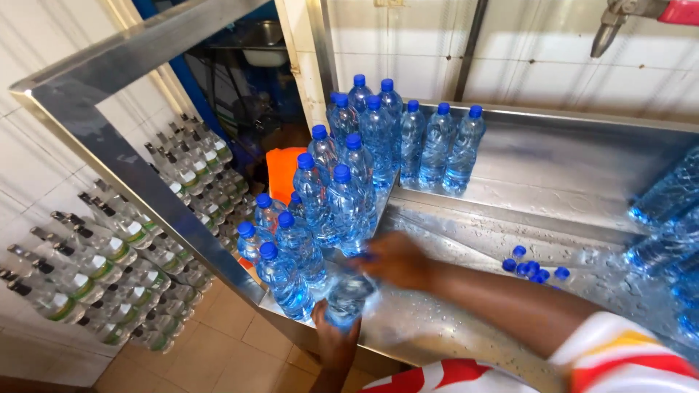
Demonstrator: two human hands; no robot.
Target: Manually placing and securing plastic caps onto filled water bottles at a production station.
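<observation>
A wet stainless steel trough [553, 175] fills the middle and right of the frame, its floor beaded with water and its back wall rising toward a white tiled wall at the top. A steel frame bar [109, 145] runs diagonally from the upper left down to the lower centre. Left of that bar, in the lower left of the frame, a stack of clear bottles with dark caps [124, 247] lies on its side against the tiled wall. In the centre stands a tight cluster of capped water bottles [342, 167], all blue-tinted with blue caps, upright and touching one another, reaching from the trough's near edge back to its rear corner. More blue bottles [666, 218] lie blurred at the right edge. An orange object [282, 171] shows behind the cluster, partly hidden.

At the lower centre, the left hand [335, 342] grips the body of a water bottle [348, 295] from below, fingers wrapped around it. The right hand [397, 260] is closed over the top of that same bottle, hiding its neck; the bottle is blurred and stands just beside the nearest bottles of the cluster. A small heap of loose blue caps [533, 268] lies on the trough floor, right of the forearm
</observation>
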